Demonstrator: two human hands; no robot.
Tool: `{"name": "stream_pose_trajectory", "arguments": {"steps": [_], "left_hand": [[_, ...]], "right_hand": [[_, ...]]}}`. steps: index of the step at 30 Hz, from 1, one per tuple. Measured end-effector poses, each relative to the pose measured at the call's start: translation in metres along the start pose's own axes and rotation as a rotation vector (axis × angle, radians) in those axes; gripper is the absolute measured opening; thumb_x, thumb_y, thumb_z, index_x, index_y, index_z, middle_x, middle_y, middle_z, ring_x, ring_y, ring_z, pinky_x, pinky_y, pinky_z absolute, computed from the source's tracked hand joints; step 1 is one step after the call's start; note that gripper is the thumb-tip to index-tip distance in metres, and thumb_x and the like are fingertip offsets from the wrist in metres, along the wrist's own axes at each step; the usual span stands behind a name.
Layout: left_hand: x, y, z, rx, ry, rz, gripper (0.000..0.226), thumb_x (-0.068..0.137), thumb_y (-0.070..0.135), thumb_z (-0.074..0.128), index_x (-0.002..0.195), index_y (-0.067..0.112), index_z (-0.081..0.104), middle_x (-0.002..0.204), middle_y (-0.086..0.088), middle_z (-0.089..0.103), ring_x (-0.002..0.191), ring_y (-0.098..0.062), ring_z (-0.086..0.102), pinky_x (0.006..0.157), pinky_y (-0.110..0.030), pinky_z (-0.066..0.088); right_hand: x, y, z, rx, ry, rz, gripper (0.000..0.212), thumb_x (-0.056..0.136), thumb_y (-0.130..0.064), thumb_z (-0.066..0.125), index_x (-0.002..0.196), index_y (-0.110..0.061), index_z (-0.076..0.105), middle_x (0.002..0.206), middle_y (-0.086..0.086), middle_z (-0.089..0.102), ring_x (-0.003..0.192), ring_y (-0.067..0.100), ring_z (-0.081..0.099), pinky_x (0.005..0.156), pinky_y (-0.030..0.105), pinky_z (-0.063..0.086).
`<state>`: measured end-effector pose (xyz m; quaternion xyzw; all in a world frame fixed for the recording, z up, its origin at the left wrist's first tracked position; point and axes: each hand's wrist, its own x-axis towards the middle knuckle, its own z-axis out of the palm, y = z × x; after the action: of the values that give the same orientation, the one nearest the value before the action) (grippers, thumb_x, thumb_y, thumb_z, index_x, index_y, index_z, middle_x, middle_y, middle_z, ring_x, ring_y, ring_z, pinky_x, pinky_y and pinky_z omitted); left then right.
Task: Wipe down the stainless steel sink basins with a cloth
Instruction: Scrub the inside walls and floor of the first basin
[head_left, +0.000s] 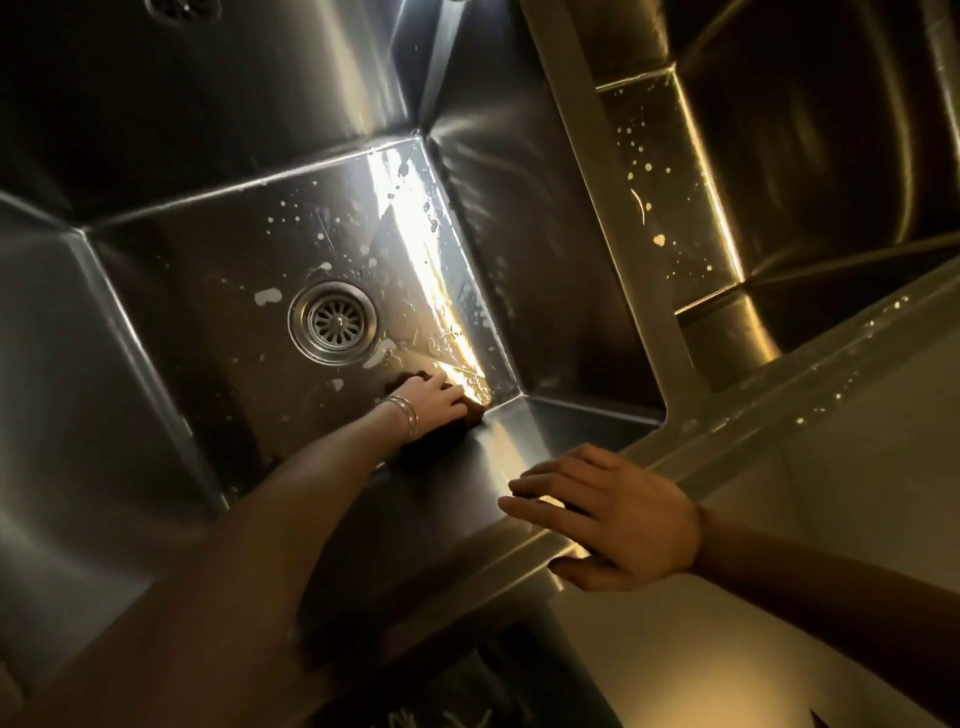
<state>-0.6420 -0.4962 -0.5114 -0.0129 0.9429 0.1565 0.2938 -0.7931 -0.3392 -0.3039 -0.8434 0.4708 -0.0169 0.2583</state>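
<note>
I look down into a deep stainless steel sink basin (218, 249) with a round drain (333, 322) in its floor. My left hand (434, 402), bracelets on the wrist, reaches to the floor's near right corner and presses flat on a dark brown cloth (470, 415), most of it hidden under the hand. My right hand (613, 525) rests on the sink's front rim (519, 551), fingers relaxed and hanging over the inner edge, holding nothing. White suds and water drops speckle the floor around the drain.
A second basin (779, 171) lies to the right behind a steel divider (613, 171), its floor also dotted with drops. A flat steel ledge (857, 415) runs along the right. A bright streak of light crosses the basin floor.
</note>
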Motion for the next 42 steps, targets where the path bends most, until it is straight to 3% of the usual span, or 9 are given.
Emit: {"name": "stream_pose_trajectory", "arguments": {"steps": [10, 14, 19, 22, 26, 31, 35, 40, 42], "left_hand": [[0.021, -0.010, -0.126, -0.433, 0.636, -0.550, 0.048, 0.080, 0.021, 0.063, 0.125, 0.017, 0.045, 0.120, -0.005, 0.050, 0.106, -0.025, 0.048, 0.070, -0.032, 0.049], [0.043, -0.032, -0.148, -0.619, 0.651, -0.730, 0.043, 0.076, 0.016, 0.070, 0.113, 0.011, 0.048, 0.109, -0.009, 0.055, 0.105, -0.028, 0.052, 0.075, -0.037, 0.050], [0.056, -0.051, -0.149, -0.650, 0.510, -0.733, 0.037, 0.083, 0.005, 0.061, 0.116, 0.009, 0.044, 0.120, -0.011, 0.053, 0.115, -0.031, 0.048, 0.084, -0.039, 0.047], [0.030, -0.042, -0.164, -0.607, 0.793, -0.704, 0.040, 0.077, 0.010, 0.068, 0.112, 0.009, 0.048, 0.111, -0.011, 0.055, 0.103, -0.029, 0.053, 0.075, -0.035, 0.049], [0.001, -0.022, -0.192, -0.775, 1.162, -0.593, 0.064, 0.065, 0.010, 0.080, 0.120, 0.005, 0.047, 0.125, -0.016, 0.048, 0.107, -0.033, 0.056, 0.081, -0.042, 0.054], [0.011, -0.020, -0.200, -0.955, 0.991, -0.673, 0.049, 0.075, 0.012, 0.072, 0.118, 0.007, 0.049, 0.122, -0.011, 0.050, 0.112, -0.025, 0.050, 0.089, -0.032, 0.048], [0.002, -0.028, -0.201, -0.837, 0.872, -0.657, 0.039, 0.077, 0.014, 0.070, 0.112, 0.011, 0.053, 0.115, -0.007, 0.053, 0.108, -0.022, 0.050, 0.083, -0.028, 0.045], [-0.020, 0.005, -0.222, -0.625, 1.195, -0.494, 0.046, 0.058, 0.014, 0.080, 0.099, 0.007, 0.061, 0.099, -0.011, 0.063, 0.092, -0.029, 0.061, 0.064, -0.034, 0.052], [-0.014, 0.003, -0.223, -0.615, 1.150, -0.518, 0.045, 0.063, 0.016, 0.080, 0.102, 0.006, 0.059, 0.103, -0.012, 0.062, 0.095, -0.028, 0.059, 0.067, -0.036, 0.053]], "right_hand": [[0.000, -0.006, -0.006, 0.000, -0.036, 0.044, 0.065, 0.083, -0.050, 0.057, 0.138, -0.018, 0.047, 0.125, 0.004, 0.059, 0.113, 0.018, 0.053, 0.095, 0.027, 0.033], [-0.002, -0.005, -0.001, 0.017, -0.034, 0.048, 0.064, 0.087, -0.054, 0.050, 0.141, -0.021, 0.042, 0.128, 0.001, 0.056, 0.116, 0.016, 0.051, 0.097, 0.027, 0.033], [-0.002, -0.001, 0.004, -0.007, -0.060, 0.039, 0.062, 0.091, -0.057, 0.043, 0.143, -0.024, 0.038, 0.131, -0.001, 0.053, 0.119, 0.014, 0.050, 0.099, 0.028, 0.032], [-0.002, -0.002, 0.003, 0.005, -0.055, 0.058, 0.064, 0.088, -0.057, 0.047, 0.142, -0.024, 0.038, 0.132, -0.001, 0.054, 0.120, 0.013, 0.049, 0.100, 0.027, 0.032], [-0.001, -0.006, 0.002, 0.029, -0.012, 0.062, 0.062, 0.087, -0.055, 0.051, 0.140, -0.024, 0.044, 0.130, -0.001, 0.056, 0.118, 0.014, 0.051, 0.098, 0.028, 0.035], [-0.001, -0.004, 0.002, 0.004, -0.042, 0.058, 0.062, 0.089, -0.056, 0.047, 0.142, -0.023, 0.041, 0.130, -0.001, 0.055, 0.117, 0.015, 0.051, 0.097, 0.029, 0.036], [-0.001, -0.004, -0.001, -0.040, -0.054, 0.049, 0.061, 0.089, -0.057, 0.043, 0.140, -0.022, 0.043, 0.128, 0.001, 0.056, 0.114, 0.016, 0.051, 0.093, 0.031, 0.043], [0.000, -0.006, 0.000, -0.045, -0.052, 0.053, 0.065, 0.087, -0.058, 0.044, 0.141, -0.023, 0.040, 0.127, 0.001, 0.056, 0.111, 0.016, 0.053, 0.092, 0.031, 0.045], [0.001, -0.006, 0.000, -0.044, -0.048, 0.060, 0.063, 0.088, -0.059, 0.043, 0.140, -0.024, 0.041, 0.127, -0.001, 0.056, 0.113, 0.015, 0.052, 0.093, 0.030, 0.043]]}}
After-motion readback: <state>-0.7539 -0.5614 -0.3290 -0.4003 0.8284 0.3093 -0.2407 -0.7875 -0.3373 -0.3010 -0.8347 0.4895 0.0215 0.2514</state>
